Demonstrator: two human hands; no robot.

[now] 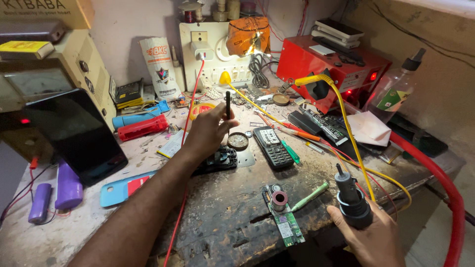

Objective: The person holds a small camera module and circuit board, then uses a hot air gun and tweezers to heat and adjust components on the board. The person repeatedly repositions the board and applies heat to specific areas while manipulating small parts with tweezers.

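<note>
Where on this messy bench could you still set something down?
Bare wood lies between the left forearm and the green circuit board, and the near-left corner below the blue phone cover. The back, around the keypad phone and red box, is crowded.

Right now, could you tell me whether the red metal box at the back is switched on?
On: the red metal box shows two red lights glowing on its front.

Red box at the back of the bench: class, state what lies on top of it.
On the red box lies a stack of flat devices, pale ones above a dark one, beside a small white card. The lid beneath the stack is covered.
</note>
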